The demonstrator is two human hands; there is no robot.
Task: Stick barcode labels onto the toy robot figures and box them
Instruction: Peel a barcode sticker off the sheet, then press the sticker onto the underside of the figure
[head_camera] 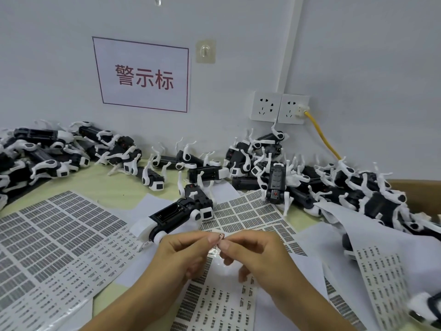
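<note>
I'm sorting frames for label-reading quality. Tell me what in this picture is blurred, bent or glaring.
Head view: wide-angle bend curves the wall conduit and the table edge; the label sheet at lower right smears with blur; the small label pinched between left hand and right hand is too soft to read; the wall sign is sharp; lighting even, no harsh glare.

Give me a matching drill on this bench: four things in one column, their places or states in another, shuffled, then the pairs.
Things
1. small label
2. yellow cable
3. red-lettered sign
4. nearest toy robot

Places or states
A. plugged into the wall socket
B. pinched between the left hand and the right hand
C. lying just beyond the hands, on the label sheets
D. stuck on the wall, left of the clear hook

Pairs: 1-B, 2-A, 3-D, 4-C
</note>
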